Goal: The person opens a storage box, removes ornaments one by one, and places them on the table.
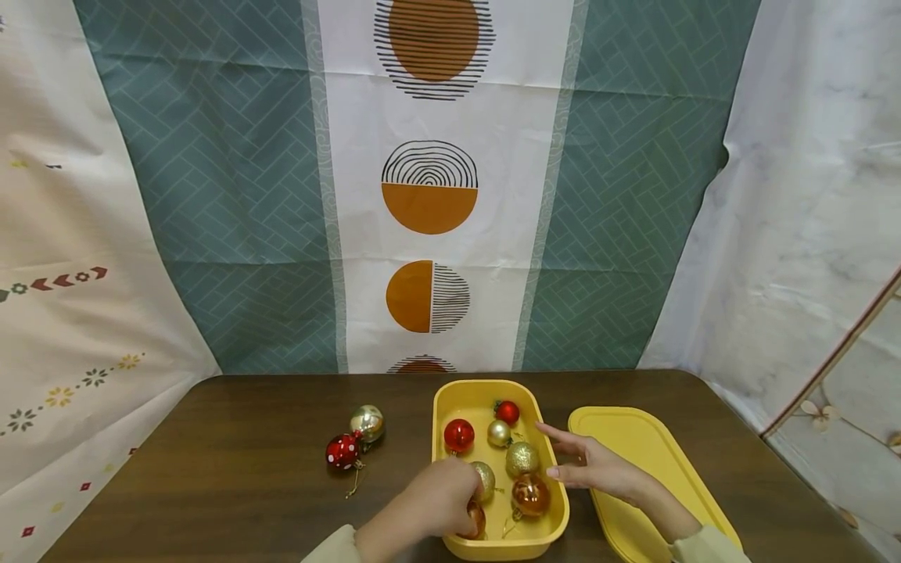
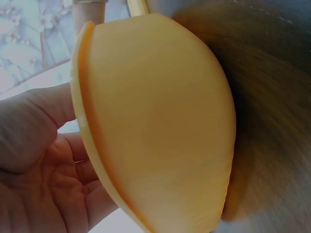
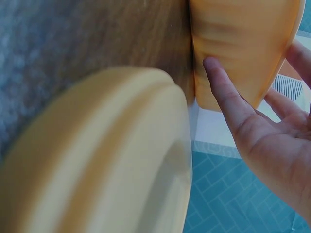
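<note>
A yellow plastic box (image 1: 439,399) holds several Christmas baubles. Its near left corner is where my left hand (image 1: 443,491) dips in, fingers bent at an orange bauble (image 1: 477,522). A gold glitter bauble (image 1: 484,481) lies beside those fingers. In the left wrist view the box wall (image 2: 160,116) hides the fingertips. My right hand (image 1: 598,465) steadies the box's right side, its fingers spread and fairly straight. The right wrist view shows its thumb (image 3: 221,85) against the outer wall. Other baubles inside include a shiny red one (image 1: 459,435) and a larger amber one (image 1: 531,495).
Left of the box, a red bauble with white dots (image 1: 342,452) and a pale gold bauble (image 1: 367,423) lie on the dark wooden table (image 1: 246,469). A yellow lid (image 1: 633,430) lies flat at the right, under my right forearm. Patterned cloth hangs behind.
</note>
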A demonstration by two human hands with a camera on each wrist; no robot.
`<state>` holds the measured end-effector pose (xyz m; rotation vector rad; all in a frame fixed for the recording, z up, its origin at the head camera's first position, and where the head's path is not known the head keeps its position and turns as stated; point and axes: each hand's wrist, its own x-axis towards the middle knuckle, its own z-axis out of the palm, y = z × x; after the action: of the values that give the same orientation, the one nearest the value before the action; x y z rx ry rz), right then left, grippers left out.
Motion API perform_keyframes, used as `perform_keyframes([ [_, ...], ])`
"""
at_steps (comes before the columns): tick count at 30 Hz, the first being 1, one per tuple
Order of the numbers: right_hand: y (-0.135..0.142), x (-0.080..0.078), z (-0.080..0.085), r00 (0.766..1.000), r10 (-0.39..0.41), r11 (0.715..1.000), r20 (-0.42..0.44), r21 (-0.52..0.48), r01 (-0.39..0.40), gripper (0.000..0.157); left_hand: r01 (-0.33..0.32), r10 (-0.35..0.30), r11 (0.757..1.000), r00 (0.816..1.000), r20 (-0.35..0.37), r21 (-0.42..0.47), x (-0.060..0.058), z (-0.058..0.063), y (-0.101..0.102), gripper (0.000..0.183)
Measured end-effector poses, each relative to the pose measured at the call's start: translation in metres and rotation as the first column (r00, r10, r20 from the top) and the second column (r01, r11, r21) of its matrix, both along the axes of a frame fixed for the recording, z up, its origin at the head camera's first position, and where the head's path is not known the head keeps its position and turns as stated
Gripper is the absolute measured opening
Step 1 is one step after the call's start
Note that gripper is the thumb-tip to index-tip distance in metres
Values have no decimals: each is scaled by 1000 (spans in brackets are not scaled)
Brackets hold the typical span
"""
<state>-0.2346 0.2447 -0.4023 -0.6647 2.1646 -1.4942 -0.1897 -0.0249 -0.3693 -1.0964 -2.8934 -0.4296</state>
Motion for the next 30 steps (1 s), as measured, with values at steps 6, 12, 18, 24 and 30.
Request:
perform_keyframes([
  [6,1,-1,-1,1000,1,1000,-3,-2,-1,66,-10,10,1000,1000,-5,-16,3,2,2,44],
  [12,1,-1,-2,1000,-3,1000,7,-14,3,66,-18,18,999,1000,11,-27,2,2,2,46],
  [18,1,-1,-3,1000,5,1000,14,-23,-4,67,-12,12,999,1000,13,35,-1,3,-2,36],
  [24,1,-1,-3,1000,12,1000,18,-26,-11,67,-42,36,993,998,54,109,-3,11,-9,12],
  [30,2,-1,-3,1000,9,1000,10,-22,-9,67,-79,73,969,997,33,236,-9,24,-24,26],
])
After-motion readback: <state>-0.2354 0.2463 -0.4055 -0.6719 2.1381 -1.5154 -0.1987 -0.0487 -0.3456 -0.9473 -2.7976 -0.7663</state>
